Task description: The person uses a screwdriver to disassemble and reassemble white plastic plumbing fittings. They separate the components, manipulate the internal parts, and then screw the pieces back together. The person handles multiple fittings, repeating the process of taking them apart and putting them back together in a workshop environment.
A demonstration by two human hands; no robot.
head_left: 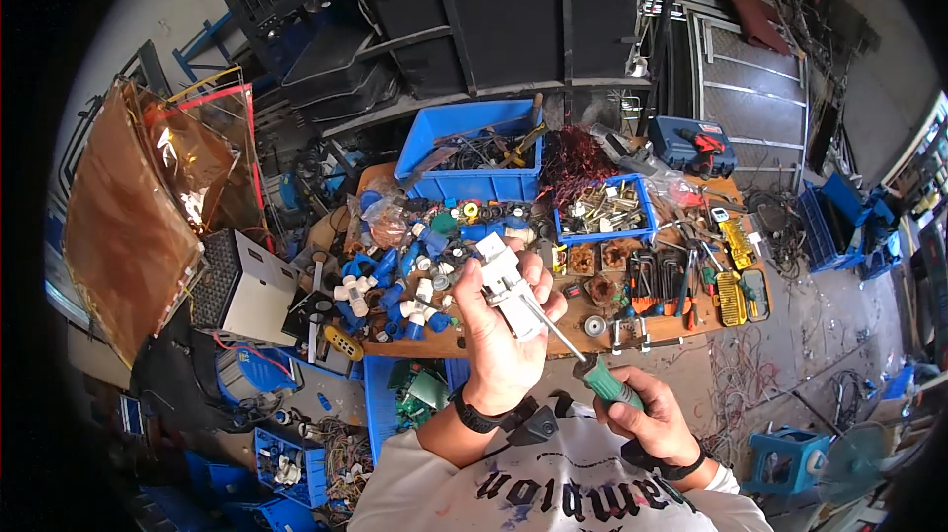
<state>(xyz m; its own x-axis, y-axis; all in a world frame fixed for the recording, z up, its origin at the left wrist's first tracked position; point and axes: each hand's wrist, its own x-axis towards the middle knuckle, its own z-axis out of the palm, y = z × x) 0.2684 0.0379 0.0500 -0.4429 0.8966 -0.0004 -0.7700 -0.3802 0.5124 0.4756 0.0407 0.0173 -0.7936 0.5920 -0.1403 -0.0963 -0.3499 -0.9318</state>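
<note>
My left hand (pixel 504 362) is raised in front of the workbench with its fingers closed round a white plastic fitting (pixel 509 293), a blocky piece with a longer body at its lower end. In my right hand (pixel 660 418) is a screwdriver (pixel 607 381), gripped by its green handle. Its thin metal shaft points up and left and reaches the fitting's side. Whether the tip sits in a slot or only touches the surface, I cannot tell. The fitting's underside is hidden by my left palm.
Blue and white pipe fittings (pixel 390 285) crowd the wooden workbench (pixel 474 337). Behind are a large blue bin (pixel 469 184) of tools and a smaller blue tray (pixel 604 236) of metal pieces. Hex keys (pixel 647 280) and a yellow bit case (pixel 731 297) lie right; circuit boards (pixel 420 392) fill a lower crate.
</note>
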